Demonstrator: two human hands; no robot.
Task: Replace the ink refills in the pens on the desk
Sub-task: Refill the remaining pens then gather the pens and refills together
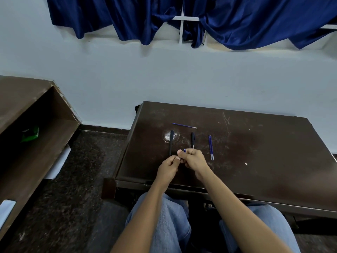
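Left hand (168, 168) + right hand (194, 159) pinch blue refill (184, 150) near desk (255, 161) front edge, well off side edges; visible end points at far edge. Left pen (171, 143), right pen (192, 140) beyond lie front-to-back.

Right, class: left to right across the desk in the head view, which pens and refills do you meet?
Left slim black pen → second slim black pen → pair of thin blue ink refills. Far crosswise blue refill overlaps both pens; omitted.

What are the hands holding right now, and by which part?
The right hand grips a thin blue piece, likely a refill, just below its one visible end. The left hand closes beside it; what it holds, if anything, is hidden.
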